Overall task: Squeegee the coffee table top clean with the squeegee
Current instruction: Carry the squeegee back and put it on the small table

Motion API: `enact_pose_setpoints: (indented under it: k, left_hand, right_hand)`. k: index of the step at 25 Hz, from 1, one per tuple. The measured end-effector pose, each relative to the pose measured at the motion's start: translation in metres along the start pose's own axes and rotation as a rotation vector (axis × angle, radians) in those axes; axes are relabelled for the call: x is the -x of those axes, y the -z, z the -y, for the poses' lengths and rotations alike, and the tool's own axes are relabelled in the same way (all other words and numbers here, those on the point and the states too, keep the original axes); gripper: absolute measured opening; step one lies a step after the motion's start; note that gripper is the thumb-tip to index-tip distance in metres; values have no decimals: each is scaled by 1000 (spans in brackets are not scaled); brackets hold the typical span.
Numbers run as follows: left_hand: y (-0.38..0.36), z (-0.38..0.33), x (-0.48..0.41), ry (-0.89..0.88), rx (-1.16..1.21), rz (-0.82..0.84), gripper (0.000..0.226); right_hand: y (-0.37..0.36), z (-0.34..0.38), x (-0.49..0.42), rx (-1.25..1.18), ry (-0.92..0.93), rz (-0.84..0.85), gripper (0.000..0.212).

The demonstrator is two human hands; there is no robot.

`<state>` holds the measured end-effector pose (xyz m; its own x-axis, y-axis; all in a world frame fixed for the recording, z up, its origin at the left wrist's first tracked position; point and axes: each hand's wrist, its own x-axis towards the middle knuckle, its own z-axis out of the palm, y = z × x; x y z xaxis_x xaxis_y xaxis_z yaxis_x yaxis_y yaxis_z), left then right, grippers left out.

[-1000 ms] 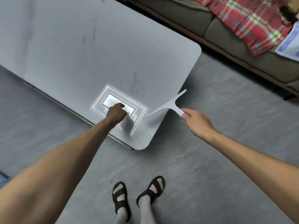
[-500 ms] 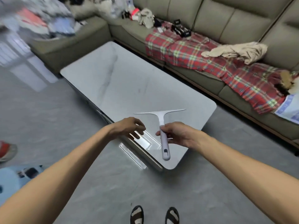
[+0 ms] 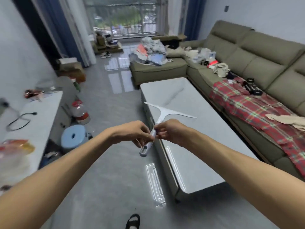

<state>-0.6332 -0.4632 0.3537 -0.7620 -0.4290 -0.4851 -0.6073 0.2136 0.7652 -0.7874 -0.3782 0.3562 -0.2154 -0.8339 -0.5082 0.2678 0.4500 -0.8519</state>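
Note:
A white squeegee (image 3: 162,114) with a pale lilac handle is held in the air over the left edge of the grey marble coffee table (image 3: 194,146). Its blade points away from me and its handle end hangs toward the floor. My left hand (image 3: 133,133) and my right hand (image 3: 171,131) both grip the handle at its middle, fingers curled round it from either side. The blade does not touch the table top.
An olive sofa (image 3: 257,66) with a red plaid blanket (image 3: 257,109) runs along the table's right side. A low white cabinet (image 3: 34,123), a blue stool (image 3: 73,136) and a water jug (image 3: 79,111) stand at the left. Grey floor (image 3: 112,179) lies between.
The view has swung up and left, from the table corner to the whole room. My left hand left the table top and now grips the squeegee handle alongside my right hand.

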Motion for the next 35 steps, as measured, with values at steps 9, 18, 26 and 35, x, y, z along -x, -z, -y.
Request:
enact_pose_setpoints:
  k: [9,18,26,35]
  left_hand:
    - [-45,120,256,279,180,-351,13]
    - [-163,308,502,506,383,-521,9]
    - [-305,521,613,738,381,-543,15]
    - [-483,741,568,1011,418,-713,26]
  right_hand:
    - [-202,-85,94,408,60,343,22]
    - [-422,-273,202,574,-35,648,17]
    - [-569,-516,250,764,-218,637,25]
    - [-598,-790,191,1072,-209,614,29]
